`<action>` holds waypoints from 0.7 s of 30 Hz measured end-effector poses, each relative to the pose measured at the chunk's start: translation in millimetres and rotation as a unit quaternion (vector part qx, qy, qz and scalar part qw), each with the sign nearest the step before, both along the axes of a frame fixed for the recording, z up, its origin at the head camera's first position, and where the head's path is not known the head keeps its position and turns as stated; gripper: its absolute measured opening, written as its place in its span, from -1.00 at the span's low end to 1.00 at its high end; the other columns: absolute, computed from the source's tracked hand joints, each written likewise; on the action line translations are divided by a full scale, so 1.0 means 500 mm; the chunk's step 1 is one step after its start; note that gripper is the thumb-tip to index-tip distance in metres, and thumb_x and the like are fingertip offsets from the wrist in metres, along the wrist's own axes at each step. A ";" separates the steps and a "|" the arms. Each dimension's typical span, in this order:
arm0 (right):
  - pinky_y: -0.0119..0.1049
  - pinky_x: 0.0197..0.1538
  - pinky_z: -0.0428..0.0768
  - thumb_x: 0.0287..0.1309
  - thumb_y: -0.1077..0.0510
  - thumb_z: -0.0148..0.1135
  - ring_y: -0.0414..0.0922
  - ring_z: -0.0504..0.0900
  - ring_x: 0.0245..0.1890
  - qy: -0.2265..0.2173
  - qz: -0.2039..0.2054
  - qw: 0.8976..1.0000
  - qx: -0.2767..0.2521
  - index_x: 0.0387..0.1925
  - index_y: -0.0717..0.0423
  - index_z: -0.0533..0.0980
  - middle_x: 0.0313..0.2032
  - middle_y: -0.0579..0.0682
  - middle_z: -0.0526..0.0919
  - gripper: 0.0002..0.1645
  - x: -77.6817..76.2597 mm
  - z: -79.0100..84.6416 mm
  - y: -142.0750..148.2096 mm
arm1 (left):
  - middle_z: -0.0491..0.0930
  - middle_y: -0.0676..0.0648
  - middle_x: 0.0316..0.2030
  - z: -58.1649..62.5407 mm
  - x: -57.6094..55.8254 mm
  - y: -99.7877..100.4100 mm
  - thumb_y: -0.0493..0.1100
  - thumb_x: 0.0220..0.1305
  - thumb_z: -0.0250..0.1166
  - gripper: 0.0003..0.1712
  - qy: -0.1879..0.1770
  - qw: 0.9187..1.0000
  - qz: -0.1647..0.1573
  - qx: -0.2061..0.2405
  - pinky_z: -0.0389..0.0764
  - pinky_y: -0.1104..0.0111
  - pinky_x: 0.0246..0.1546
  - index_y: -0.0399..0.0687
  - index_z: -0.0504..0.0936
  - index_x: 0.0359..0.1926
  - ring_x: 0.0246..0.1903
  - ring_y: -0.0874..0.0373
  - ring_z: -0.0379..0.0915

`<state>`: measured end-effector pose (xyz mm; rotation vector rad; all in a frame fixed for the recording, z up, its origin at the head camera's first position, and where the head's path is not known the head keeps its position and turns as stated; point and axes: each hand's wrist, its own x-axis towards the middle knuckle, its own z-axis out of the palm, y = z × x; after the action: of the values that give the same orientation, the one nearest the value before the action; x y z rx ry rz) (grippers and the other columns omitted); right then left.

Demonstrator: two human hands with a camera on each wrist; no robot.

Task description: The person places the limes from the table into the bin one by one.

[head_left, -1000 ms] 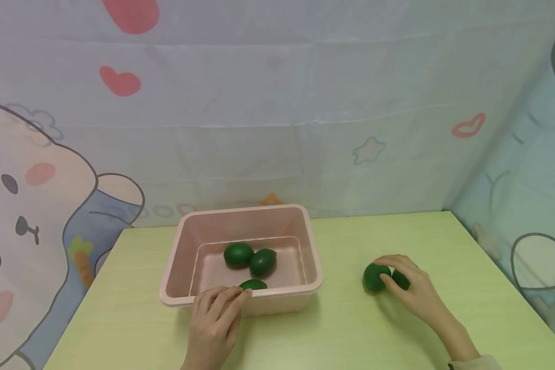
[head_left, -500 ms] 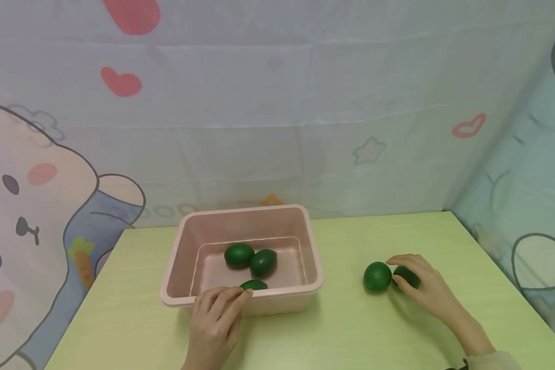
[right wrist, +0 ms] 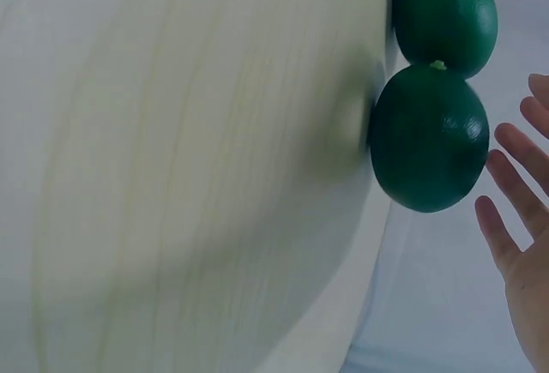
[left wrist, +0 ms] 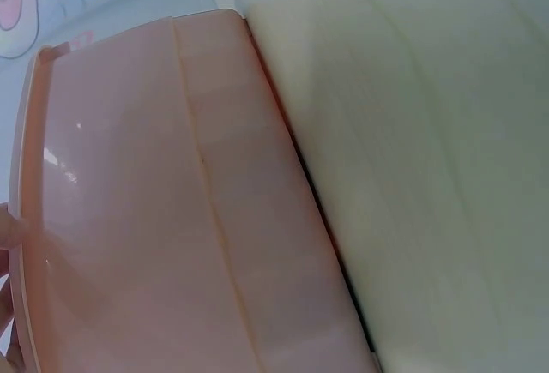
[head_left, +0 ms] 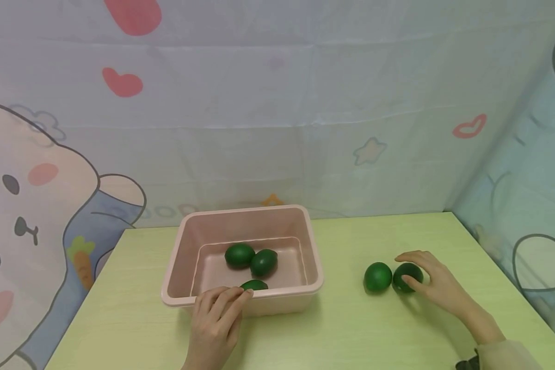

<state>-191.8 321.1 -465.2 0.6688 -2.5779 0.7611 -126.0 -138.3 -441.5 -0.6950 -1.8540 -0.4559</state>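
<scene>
In the head view my left hand (head_left: 215,321) holds the near rim of a pink plastic bin (head_left: 287,303), its fingers bent over the edge. Inside lie three glossy green limes, one (head_left: 239,255) touching another (head_left: 264,262); the third (head_left: 254,285) is partly hidden behind the near rim. On the table at right, two more limes stand side by side, the left one (head_left: 377,278) uncovered. Spread around the right lime (head_left: 401,276) are the thumb and fingers of my right hand (head_left: 439,288). The right wrist view shows those fingers (right wrist: 515,180) straight, beside the nearer lime (right wrist: 429,141).
The light green table (head_left: 342,329) reaches back to a printed cloth backdrop (head_left: 240,103), with another cloth at the right side (head_left: 532,205). Table surface lies between the bin and the two limes. A dark band (head_left: 469,362) shows at my right sleeve.
My right hand has moved to the right, away from the left lime and over to the right one, uncovering both more. My left hand and the bin have stayed put.
</scene>
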 end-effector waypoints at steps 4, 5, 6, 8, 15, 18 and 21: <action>-0.56 0.09 0.26 -0.01 0.24 0.41 -0.50 0.29 0.12 -0.014 -0.003 1.000 0.011 0.05 -0.06 0.53 0.02 -0.11 0.58 -0.47 -0.005 -0.003 0.012 | 0.65 -0.06 -0.30 0.000 0.000 0.001 -0.19 0.44 -0.03 -0.65 -0.002 1.000 -0.001 -0.001 0.36 0.24 -0.19 -0.07 0.73 -0.24 -0.27 -0.01 0.46; -0.49 0.09 0.28 0.00 0.22 0.41 -0.50 0.29 0.12 -0.017 -0.003 1.000 0.013 0.05 -0.06 0.53 0.02 -0.11 0.58 -0.48 -0.005 -0.004 0.014 | 0.65 -0.06 -0.29 -0.001 0.000 0.001 -0.20 0.44 -0.03 -0.64 -0.003 1.000 -0.001 -0.001 0.36 0.24 -0.18 -0.07 0.73 -0.24 -0.27 -0.01 0.46; -0.43 0.10 0.31 0.01 0.22 0.41 -0.50 0.29 0.12 -0.021 -0.004 1.000 0.015 0.06 -0.05 0.52 0.03 -0.11 0.58 -0.49 -0.006 -0.005 0.015 | 0.65 -0.06 -0.29 0.000 0.001 0.001 -0.20 0.44 -0.03 -0.64 -0.004 1.000 -0.001 -0.001 0.36 0.24 -0.18 -0.07 0.73 -0.24 -0.27 -0.01 0.46; -0.33 0.08 0.33 0.02 0.20 0.41 -0.51 0.28 0.12 -0.028 -0.004 0.999 0.018 0.06 -0.03 0.52 0.04 -0.10 0.58 -0.49 -0.007 -0.008 0.018 | 0.65 -0.06 -0.29 0.000 0.001 0.001 -0.20 0.44 -0.03 -0.64 -0.004 1.000 -0.001 -0.001 0.36 0.24 -0.18 -0.07 0.72 -0.24 -0.27 -0.01 0.46; 0.14 0.05 0.40 -0.02 0.18 0.43 -0.49 0.26 0.14 -0.056 0.016 0.998 0.003 0.11 0.06 0.49 0.09 0.05 0.56 -0.41 -0.011 -0.018 0.028 | 0.65 -0.06 -0.30 0.000 0.001 0.001 -0.21 0.43 -0.03 -0.64 0.001 1.000 -0.002 0.000 0.36 0.24 -0.18 -0.07 0.73 -0.25 -0.28 -0.01 0.46; 0.28 0.04 0.39 -0.03 0.17 0.44 -0.47 0.25 0.15 -0.073 0.020 0.997 -0.003 0.14 0.08 0.47 0.12 0.11 0.54 -0.37 -0.011 -0.024 0.031 | 0.65 -0.07 -0.30 0.000 0.001 0.000 -0.21 0.43 -0.03 -0.64 0.005 1.000 -0.004 0.000 0.36 0.24 -0.19 -0.08 0.73 -0.25 -0.28 -0.01 0.46; 0.32 0.04 0.37 -0.03 0.15 0.43 -0.41 0.26 0.16 -0.085 0.019 0.996 -0.003 0.15 0.08 0.47 0.14 0.15 0.53 -0.36 -0.011 -0.030 0.034 | 0.65 -0.07 -0.31 0.000 0.002 0.001 -0.21 0.43 -0.02 -0.65 0.009 1.000 -0.006 -0.001 0.36 0.24 -0.20 -0.08 0.73 -0.26 -0.29 -0.01 0.46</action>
<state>-197.3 338.0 -480.4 0.6785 -2.7202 0.8726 -125.0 -137.9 -441.4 -0.7087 -1.8348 -0.4541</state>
